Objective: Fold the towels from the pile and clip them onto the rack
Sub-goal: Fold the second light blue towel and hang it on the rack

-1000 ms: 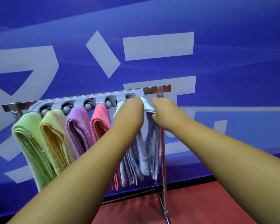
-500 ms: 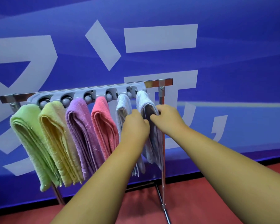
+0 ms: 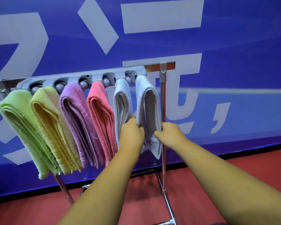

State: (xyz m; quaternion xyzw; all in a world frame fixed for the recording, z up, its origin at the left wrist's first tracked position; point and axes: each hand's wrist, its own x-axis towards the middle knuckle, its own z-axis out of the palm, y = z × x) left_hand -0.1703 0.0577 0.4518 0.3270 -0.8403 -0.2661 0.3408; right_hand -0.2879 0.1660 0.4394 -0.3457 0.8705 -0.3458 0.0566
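Note:
A grey clip rail (image 3: 75,77) on a chrome rack holds several folded towels in a row: green (image 3: 21,124), yellow (image 3: 52,124), purple (image 3: 78,117), pink (image 3: 101,114) and two pale blue-white ones (image 3: 122,98). The rightmost pale towel (image 3: 148,104) hangs from the last clip. My left hand (image 3: 131,135) grips its lower left side, between the two pale towels. My right hand (image 3: 170,133) pinches its lower right edge beside the rack's upright post. The towel pile is out of view.
The chrome upright post (image 3: 163,111) stands right behind my right hand, with foot bars (image 3: 168,205) on the red floor. A blue wall with large pale lettering (image 3: 161,15) runs close behind the rack.
Both hands have slid down from the top clip to the lower half of the rightmost pale towel, which now hangs from the rail. The view has moved closer and lower.

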